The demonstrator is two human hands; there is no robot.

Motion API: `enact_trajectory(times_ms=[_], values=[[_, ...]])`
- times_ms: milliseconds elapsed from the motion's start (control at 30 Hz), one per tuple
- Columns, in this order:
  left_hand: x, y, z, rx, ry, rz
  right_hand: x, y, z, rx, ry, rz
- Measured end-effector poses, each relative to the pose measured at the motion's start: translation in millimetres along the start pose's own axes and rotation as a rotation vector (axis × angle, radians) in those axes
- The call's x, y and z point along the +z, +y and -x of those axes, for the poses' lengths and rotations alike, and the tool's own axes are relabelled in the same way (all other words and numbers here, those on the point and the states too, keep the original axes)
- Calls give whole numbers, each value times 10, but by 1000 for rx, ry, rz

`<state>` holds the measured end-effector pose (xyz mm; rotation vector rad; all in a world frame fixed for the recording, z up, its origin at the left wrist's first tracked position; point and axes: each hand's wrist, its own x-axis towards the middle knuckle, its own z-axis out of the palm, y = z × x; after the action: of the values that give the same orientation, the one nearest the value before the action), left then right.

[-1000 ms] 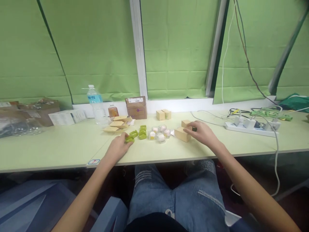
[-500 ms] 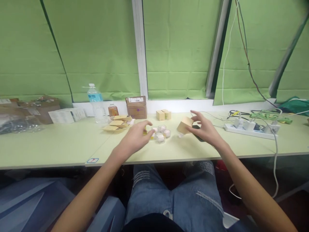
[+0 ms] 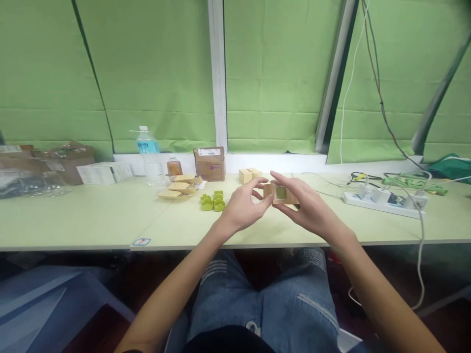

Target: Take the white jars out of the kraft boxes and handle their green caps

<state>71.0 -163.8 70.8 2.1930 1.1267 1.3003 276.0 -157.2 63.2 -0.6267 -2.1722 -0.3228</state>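
My right grip (image 3: 311,210) clasps the open cardboard box (image 3: 289,197) above the worktop (image 3: 91,220), mouth toward 6 o'clock; its flap (image 3: 268,189) points 9 o'clock to my half-curled left grip (image 3: 244,206), touched or pinched I can't tell.

Honestly can't make out any actual words here. The bottle (image 3: 150,169) has a blue label (image 3: 147,146) with characters too blurry to read, the carton (image 3: 206,172) has tiny print and a purple mark, and the desk sticker's (image 3: 142,242) red squiggle? No clue.
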Motion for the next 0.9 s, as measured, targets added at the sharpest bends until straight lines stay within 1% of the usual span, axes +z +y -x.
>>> enact_trajectory(times_ms=[100,167,367,467,533,633,767,900], values=[[-41,-36,-6,-21,-58,38,31,-60,-17,-49,-29,40],[-30,-47,-11,-28,-68,48,35,-95,-28,-73,-53,50],[20,-82,-10,-35,17,-23,32,-137,-46,-75,-84,35],[-32,-108,-26,-56,58,-60,3,-104,-25,-37,-75,4],[-83,-107,-33,-63,45,-12,-27,-63,-2,-1,-52,-20],[-130,-50,-15,2,-3,38,-56,4,30,41,-20,-61],[-110,52,31,152,8,-61,-45,49,46,62,-9,-118],[-83,44,29,150,12,-106,-36,51,41,57,-8,-126]])
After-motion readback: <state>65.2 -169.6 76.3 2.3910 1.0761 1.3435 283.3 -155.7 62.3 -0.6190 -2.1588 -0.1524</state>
